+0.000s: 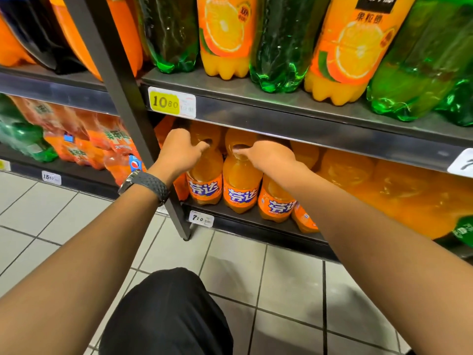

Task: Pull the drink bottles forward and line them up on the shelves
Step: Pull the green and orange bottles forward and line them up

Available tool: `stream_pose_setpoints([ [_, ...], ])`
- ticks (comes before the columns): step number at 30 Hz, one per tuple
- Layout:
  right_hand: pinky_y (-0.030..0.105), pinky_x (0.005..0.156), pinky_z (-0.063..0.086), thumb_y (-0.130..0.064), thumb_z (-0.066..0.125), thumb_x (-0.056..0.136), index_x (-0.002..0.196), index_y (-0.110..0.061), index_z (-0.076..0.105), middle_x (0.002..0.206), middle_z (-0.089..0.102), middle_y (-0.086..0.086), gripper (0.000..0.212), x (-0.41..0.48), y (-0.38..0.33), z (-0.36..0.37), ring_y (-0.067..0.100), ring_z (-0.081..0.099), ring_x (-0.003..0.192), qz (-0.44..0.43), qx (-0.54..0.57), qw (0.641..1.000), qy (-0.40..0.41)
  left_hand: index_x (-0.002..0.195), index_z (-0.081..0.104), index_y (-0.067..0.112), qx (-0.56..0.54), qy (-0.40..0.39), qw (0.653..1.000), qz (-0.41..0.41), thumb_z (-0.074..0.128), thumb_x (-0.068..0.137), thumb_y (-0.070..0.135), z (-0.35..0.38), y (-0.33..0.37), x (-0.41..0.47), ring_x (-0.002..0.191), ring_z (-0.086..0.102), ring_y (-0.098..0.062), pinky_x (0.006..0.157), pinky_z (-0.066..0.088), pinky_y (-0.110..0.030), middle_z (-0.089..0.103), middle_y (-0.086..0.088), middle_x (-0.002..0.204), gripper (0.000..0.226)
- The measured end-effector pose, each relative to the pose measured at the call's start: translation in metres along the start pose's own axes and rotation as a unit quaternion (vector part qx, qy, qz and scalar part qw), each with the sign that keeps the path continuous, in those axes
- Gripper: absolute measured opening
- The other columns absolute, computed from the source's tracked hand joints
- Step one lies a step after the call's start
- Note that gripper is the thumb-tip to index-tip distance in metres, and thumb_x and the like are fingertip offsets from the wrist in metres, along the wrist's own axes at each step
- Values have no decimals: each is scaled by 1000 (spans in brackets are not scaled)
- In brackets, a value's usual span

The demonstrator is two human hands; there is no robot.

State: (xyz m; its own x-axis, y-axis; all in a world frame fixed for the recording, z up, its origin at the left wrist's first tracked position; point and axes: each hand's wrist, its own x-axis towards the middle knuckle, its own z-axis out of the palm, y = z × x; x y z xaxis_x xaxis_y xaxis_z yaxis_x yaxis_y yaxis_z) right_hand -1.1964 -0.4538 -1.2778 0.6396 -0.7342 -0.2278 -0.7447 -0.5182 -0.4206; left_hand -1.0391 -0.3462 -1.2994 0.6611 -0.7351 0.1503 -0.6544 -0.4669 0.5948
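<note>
Person crouches at the lower shelf, both arms reaching in under the upper shelf. Left hand grips the top of the first bottle, fingers curled over the neck, thumb forward. Right hand closes on the second bottle, just at 3 o'clock of the first; fingertips hidden behind the neck. Both bottles stand near the shelf front, labels out; a third bottle sits at 4 o'clock, slightly further forward. Risk, as judged: pulling from the caps could tip these tall bottles forward off the edge onto the floor. Knuckles may also scrape the upper shelf, clearance looking tight.
</note>
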Motion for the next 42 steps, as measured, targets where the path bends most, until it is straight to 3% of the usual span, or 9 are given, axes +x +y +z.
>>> stream_pose_setpoints([
  [4, 25, 52, 32, -54, 44, 94, 73, -15, 50, 63, 46, -3, 45, -24, 12, 1, 16, 50, 62, -53, -38, 994, 90, 100, 48, 5, 91, 181, 975, 96, 67, 81, 36, 20, 3, -36, 102, 44, -31, 87, 42, -42, 47, -16, 105, 42],
  [6, 25, 60, 37, -46, 51, 93, 84, -15, 53, 74, 50, -6, 32, -50, 38, 4, 13, 48, 70, -114, -32, 970, 214, 118, 45, 6, 66, 198, 965, 161, 67, 80, 35, 34, 13, -60, 111, 42, -27, 94, 37, -34, 44, -13, 119, 53],
  [9, 26, 63, 37, -35, 55, 93, 95, -13, 53, 82, 47, -2, 22, -80, 86, 4, 17, 46, 81, -84, -17, 949, 304, 111, 45, 6, -1, 111, 979, 171, 73, 77, 42, 57, 32, -65, 99, 39, -19, 86, 33, -24, 43, -7, 105, 56],
  [15, 18, 45, 26, -43, 51, 94, 64, -25, 36, 62, 46, -4, 38, -56, 92, -5, 7, 44, 57, 50, -4, 983, 175, 57, 32, 20, 54, 88, 992, 67, 67, 74, 61, 72, 61, -35, 82, 40, -21, 71, 27, -32, 35, 3, 63, 56],
  [22, 22, 51, 28, -52, 56, 89, 61, -20, 40, 59, 45, -5, 45, -58, 88, -3, 10, 43, 55, 29, -24, 969, 243, 81, 39, 14, -11, 90, 994, 63, 70, 80, 42, 71, 54, -44, 88, 42, -20, 73, 36, -30, 40, 0, 82, 42],
  [25, 22, 70, 43, -40, 67, 84, 100, -21, 55, 97, 57, -5, 28, -93, 122, 27, 11, 53, 91, -29, 98, 935, 339, 112, 45, 10, -14, 173, 972, 159, 72, 77, 38, 83, 56, -73, 105, 44, -22, 90, 41, -32, 47, -8, 110, 53],
  [28, 27, 83, 46, -31, 72, 82, 127, -22, 47, 123, 52, -2, 52, -119, 174, 56, 19, 51, 115, 111, 241, 913, 311, 132, 41, 15, -81, 0, 979, 188, 76, 76, 32, 117, 73, -96, 120, 43, -19, 102, 39, -31, 47, -5, 129, 68],
  [34, 38, 92, 45, -41, 70, 82, 139, -20, 37, 136, 47, 4, 69, -82, 196, 55, 25, 45, 124, 159, 244, 908, 303, 101, 44, 18, -125, -12, 992, 24, 82, 64, 48, 159, 96, -75, 97, 45, -18, 82, 48, -37, 45, -2, 104, 62],
  [42, 32, 80, 47, -55, 73, 72, 130, -22, 44, 125, 51, 1, 73, -79, 196, 56, 20, 49, 115, 177, 170, 905, 349, 112, 47, 16, -82, 11, 997, 3, 81, 68, 45, 167, 94, -69, 97, 43, -13, 77, 40, -26, 50, -5, 115, 63],
])
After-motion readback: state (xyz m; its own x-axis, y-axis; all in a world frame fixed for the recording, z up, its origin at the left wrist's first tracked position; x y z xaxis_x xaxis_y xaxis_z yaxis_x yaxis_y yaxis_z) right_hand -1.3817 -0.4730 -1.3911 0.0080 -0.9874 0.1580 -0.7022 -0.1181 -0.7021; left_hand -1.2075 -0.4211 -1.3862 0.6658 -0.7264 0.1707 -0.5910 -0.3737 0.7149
